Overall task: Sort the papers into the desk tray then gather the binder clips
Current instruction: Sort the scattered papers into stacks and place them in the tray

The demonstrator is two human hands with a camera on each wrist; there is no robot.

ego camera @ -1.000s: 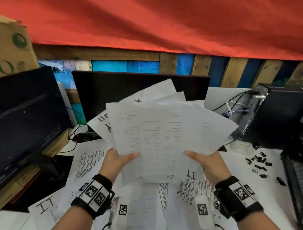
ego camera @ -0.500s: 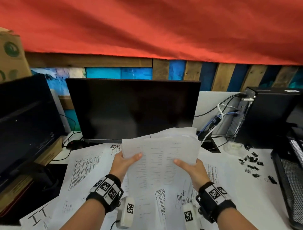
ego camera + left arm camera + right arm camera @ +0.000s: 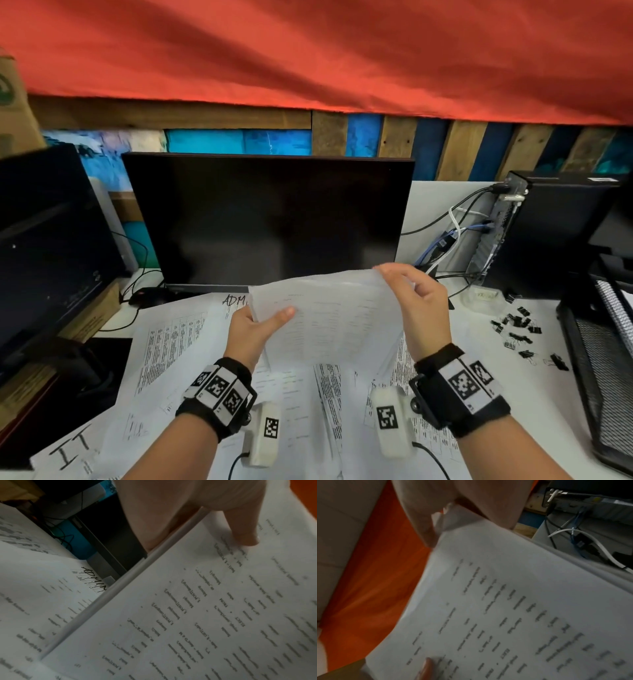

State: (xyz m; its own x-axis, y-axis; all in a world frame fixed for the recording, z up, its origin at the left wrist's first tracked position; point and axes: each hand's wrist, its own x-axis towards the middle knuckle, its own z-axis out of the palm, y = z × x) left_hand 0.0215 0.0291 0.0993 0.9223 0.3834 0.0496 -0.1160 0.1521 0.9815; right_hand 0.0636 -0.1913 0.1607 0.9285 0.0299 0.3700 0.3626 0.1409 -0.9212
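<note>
Since a second ago the fanned sheaf has dropped from in front of the monitor and been squared into one stack of papers [image 3: 329,322], and my right hand [image 3: 419,308] has climbed from the near side edge to the far right corner. My left hand [image 3: 255,329] grips the stack's left edge, thumb [image 3: 243,534] flat on the printed top sheet and fingers underneath. In the right wrist view the right fingers [image 3: 426,524] pinch that far corner, so both hands hold paper and neither is free.

I hold the stack nearly level above the desk, just in front of the monitor [image 3: 267,219], its long axis running left to right between my hands. More loose sheets [image 3: 178,342] cover the desktop beneath it, one marked ADM at its top.

Everything turns on the black mesh desk tray [image 3: 596,370], which stands at the desk's right edge, well apart from the stack. I judge my right hand the nearer one, so the carry goes rightward with that corner leading. Scattered binder clips [image 3: 517,332] lie on the desk between the stack and the tray, beneath the path.
</note>
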